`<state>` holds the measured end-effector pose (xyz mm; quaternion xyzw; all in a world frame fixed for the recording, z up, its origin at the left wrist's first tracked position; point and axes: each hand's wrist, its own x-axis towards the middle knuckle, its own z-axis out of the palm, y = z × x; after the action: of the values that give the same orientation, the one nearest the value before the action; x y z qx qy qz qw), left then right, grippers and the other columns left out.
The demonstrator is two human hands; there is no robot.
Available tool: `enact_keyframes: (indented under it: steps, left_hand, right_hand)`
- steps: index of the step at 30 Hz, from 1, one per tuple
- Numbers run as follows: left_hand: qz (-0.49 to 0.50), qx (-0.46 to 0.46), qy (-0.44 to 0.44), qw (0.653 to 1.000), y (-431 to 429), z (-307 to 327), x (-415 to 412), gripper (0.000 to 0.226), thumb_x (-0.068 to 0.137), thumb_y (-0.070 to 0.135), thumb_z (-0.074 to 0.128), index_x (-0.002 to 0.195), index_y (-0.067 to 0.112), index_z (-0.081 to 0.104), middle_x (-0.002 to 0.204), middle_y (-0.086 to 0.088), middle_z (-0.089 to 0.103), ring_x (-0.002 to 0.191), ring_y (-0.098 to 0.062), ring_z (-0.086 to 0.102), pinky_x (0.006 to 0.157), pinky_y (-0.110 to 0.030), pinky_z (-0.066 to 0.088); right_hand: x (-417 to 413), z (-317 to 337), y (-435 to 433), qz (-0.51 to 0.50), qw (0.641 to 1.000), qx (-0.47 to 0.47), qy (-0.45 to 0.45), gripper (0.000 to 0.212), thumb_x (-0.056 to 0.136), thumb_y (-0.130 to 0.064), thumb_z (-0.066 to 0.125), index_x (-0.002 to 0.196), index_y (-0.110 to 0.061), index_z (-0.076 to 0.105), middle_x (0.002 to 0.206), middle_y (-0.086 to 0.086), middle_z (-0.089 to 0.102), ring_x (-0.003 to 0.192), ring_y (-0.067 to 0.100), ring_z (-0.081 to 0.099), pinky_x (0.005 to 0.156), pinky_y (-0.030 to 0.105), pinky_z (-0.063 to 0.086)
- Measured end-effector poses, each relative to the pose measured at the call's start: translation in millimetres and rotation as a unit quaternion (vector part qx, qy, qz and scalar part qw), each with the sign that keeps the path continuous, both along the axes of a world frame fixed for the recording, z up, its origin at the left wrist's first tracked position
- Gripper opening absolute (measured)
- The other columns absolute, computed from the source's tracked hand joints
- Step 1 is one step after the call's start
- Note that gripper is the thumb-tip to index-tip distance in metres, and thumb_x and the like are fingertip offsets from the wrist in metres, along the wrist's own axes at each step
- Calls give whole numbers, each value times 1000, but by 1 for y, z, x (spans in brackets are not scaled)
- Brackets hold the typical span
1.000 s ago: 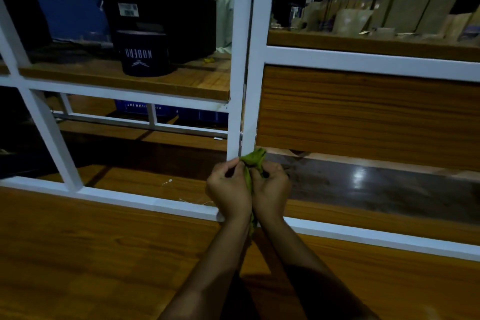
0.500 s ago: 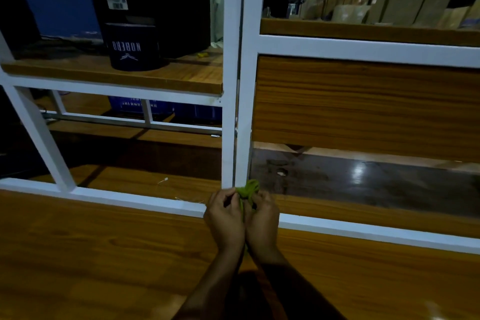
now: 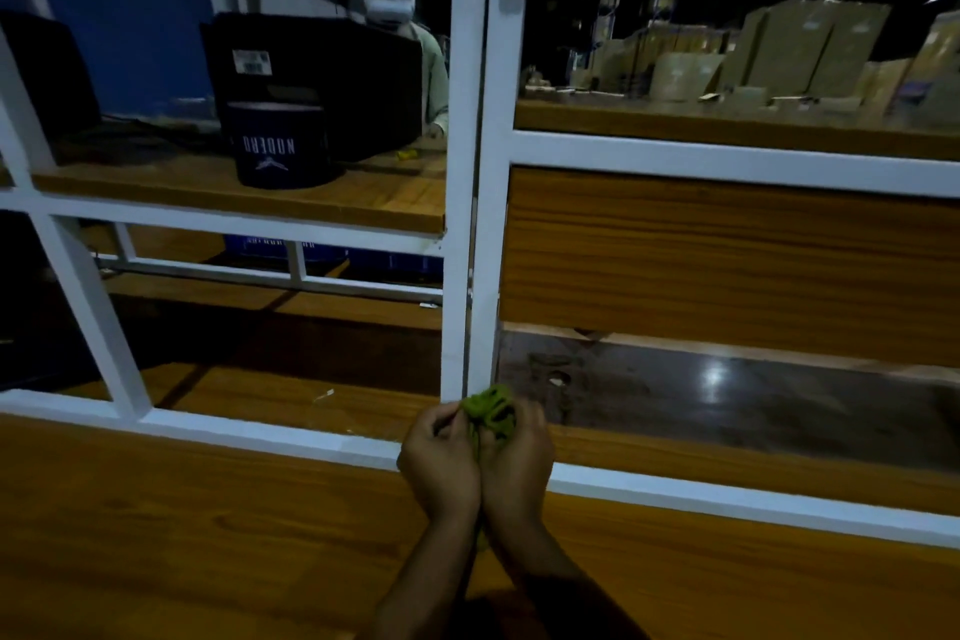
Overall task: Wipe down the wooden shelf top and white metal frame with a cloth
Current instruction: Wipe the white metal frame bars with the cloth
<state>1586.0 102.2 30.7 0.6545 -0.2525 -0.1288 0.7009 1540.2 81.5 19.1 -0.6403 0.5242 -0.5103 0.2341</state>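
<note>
Two hands are closing together on one small green cloth (image 3: pixel 491 413): the left hand (image 3: pixel 441 463) and the right hand (image 3: pixel 519 468) are pressing side by side, fingers curled in, with the cloth bunching out above them. They are working at the foot of the paired white uprights (image 3: pixel 475 224), right where those posts are meeting the white horizontal rail (image 3: pixel 249 429) along the far edge of the wooden shelf top (image 3: pixel 182 535). The cloth appears to be touching the base of the uprights, though the exact contact is hard to make out in the dim light. The posts' long axis is running straight up from the hands, so both hands are equally near and any stroke would probably be travelling upward; the rail is stretching away left and right. The shelf top is lying bare on the near side of the hands. Beyond the frame, a dark cylindrical container (image 3: pixel 283 146) is sitting on a further shelf at the left, and cardboard boxes (image 3: pixel 810 52) are standing far right; neither is blocking the posts.
</note>
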Motion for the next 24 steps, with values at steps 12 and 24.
enact_keyframes:
  steps: [12, 24]
  left_hand:
    - [-19, -184, -80, 979, -15, 175, 25, 8, 86, 8, 73, 83, 14, 68, 74, 7, 68, 70, 0, 64, 61, -14, 50]
    - [-16, -223, -181, 958, -28, 253, 30, 15, 86, 5, 70, 79, 17, 64, 81, 0, 66, 74, -6, 63, 64, -22, 53]
  right_hand:
    - [20, 170, -13, -33, 970, -211, -116, 12, 92, 3, 59, 89, -8, 64, 80, -22, 54, 79, -9, 54, 66, 5, 38]
    - [18, 260, -13, -52, 954, -279, -102, 20, 79, 11, 65, 94, -2, 70, 91, -5, 50, 79, -1, 41, 69, -3, 31]
